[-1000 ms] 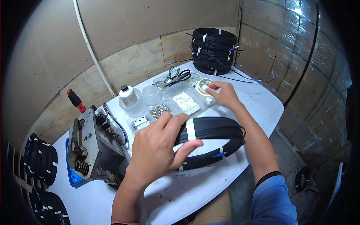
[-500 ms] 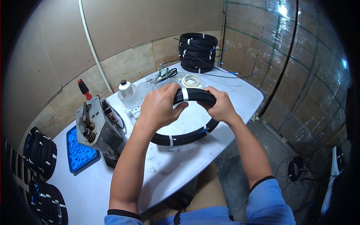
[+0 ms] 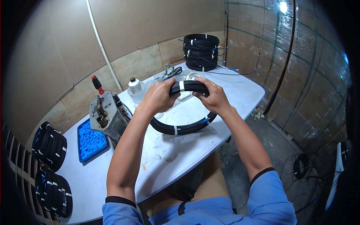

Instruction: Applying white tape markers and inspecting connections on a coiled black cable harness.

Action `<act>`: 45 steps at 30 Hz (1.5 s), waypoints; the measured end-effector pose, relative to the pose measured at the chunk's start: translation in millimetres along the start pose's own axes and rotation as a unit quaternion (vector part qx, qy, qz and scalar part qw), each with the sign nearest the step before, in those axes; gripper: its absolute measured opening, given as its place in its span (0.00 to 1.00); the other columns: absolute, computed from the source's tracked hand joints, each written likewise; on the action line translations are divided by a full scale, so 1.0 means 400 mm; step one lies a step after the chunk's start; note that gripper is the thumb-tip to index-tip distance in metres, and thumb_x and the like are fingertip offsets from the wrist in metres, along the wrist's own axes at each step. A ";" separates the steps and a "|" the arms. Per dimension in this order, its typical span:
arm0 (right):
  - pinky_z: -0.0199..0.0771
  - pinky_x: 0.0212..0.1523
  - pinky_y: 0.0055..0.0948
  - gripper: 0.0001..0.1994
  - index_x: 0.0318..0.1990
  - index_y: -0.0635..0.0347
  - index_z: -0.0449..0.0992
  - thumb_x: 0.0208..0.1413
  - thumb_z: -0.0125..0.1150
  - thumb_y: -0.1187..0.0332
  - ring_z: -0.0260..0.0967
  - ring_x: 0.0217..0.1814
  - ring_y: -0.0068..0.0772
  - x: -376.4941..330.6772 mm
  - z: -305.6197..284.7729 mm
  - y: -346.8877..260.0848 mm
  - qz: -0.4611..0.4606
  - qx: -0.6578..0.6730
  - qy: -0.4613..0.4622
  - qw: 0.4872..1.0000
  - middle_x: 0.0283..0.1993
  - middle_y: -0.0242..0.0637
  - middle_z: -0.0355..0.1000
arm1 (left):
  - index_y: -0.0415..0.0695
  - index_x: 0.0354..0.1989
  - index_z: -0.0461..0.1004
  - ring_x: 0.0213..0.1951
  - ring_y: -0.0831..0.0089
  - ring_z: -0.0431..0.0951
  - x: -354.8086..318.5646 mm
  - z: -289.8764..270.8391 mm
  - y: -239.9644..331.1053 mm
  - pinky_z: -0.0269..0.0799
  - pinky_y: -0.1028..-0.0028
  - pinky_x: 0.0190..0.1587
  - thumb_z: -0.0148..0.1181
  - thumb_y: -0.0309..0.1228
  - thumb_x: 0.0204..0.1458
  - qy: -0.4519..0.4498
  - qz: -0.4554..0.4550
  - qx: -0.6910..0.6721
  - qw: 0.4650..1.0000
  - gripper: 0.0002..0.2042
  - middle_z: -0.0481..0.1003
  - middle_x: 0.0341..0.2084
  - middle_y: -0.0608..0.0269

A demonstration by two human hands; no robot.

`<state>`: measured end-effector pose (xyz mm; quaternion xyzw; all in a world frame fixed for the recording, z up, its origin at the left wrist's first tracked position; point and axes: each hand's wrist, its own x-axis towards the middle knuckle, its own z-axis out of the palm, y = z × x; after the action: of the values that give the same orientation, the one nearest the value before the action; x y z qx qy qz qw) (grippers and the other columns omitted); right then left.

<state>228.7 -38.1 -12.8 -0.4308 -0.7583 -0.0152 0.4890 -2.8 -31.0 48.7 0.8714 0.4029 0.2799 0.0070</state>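
Over the table (image 3: 210, 144) | black coil (image 3: 180, 130) | upper arc gripped within left fingers (image 3: 167, 84), right fingers (image 3: 210, 84)

Cool, bright light from above whitens the surface (image 3: 243, 86) and casts soft shadows below the coil (image 3: 183, 130), with sharp glare on the wrap (image 3: 258, 45), a dimmer floor (image 3: 240, 176), and bent lines fading into black fisheye corners.

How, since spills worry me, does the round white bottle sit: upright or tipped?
Upright: the round white bottle has its dark cap on top.
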 end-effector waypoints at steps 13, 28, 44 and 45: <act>0.80 0.41 0.39 0.23 0.64 0.39 0.68 0.62 0.55 0.52 0.77 0.42 0.48 -0.001 0.015 0.032 -0.114 0.019 0.029 0.993 0.51 0.42 0.74 | 0.45 0.57 0.72 0.39 0.53 0.80 -0.008 0.005 -0.024 0.74 0.62 0.42 0.66 0.26 0.51 0.043 0.061 -0.057 0.996 0.22 0.79 0.39 0.47; 0.70 0.59 0.40 0.27 0.65 0.47 0.68 0.63 0.55 0.47 0.71 0.60 0.51 -0.015 -0.028 -0.024 0.054 0.046 -0.034 0.997 0.60 0.48 0.71 | 0.47 0.56 0.74 0.39 0.51 0.79 0.005 0.026 -0.038 0.74 0.61 0.43 0.65 0.26 0.52 0.068 0.034 -0.055 0.996 0.21 0.79 0.38 0.47; 0.66 0.62 0.32 0.43 0.70 0.50 0.61 0.55 0.47 0.29 0.67 0.63 0.38 -0.013 0.004 0.051 0.056 0.234 -0.031 0.970 0.64 0.45 0.66 | 0.49 0.52 0.76 0.38 0.52 0.80 0.027 0.029 -0.012 0.74 0.62 0.42 0.64 0.28 0.51 0.055 0.011 -0.039 0.998 0.18 0.80 0.35 0.47; 0.70 0.59 0.33 0.40 0.70 0.47 0.62 0.56 0.51 0.33 0.69 0.60 0.38 -0.018 0.005 0.045 0.012 0.187 0.014 0.982 0.62 0.44 0.68 | 0.49 0.52 0.76 0.38 0.52 0.80 0.029 0.032 -0.019 0.74 0.62 0.42 0.64 0.28 0.51 0.055 0.008 -0.040 0.998 0.18 0.80 0.35 0.47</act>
<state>240.4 -30.5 -26.7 -0.3407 -0.7360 0.1265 0.5712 4.3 -14.9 41.7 0.8569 0.3845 0.3431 0.0172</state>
